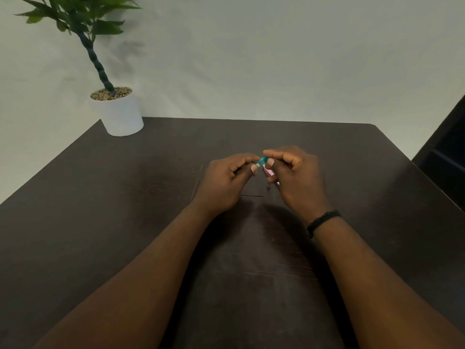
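A small teal object [261, 161] with a pale label sits between my two hands above the dark table [125, 197]. My left hand [226, 180] pinches its left end with thumb and forefinger. My right hand [294, 172] pinches its right end, other fingers curled. A small pink object [268, 172] shows just below, partly hidden behind my right thumb; I cannot tell whether it lies on the table or is held. A black band [323, 221] circles my right wrist.
A white pot [123, 117] with an artificial plant [75, 18] stands at the table's far left corner. A thin dark line [251, 195] lies on the table under my hands. A dark piece of furniture [448, 152] is at the right edge.
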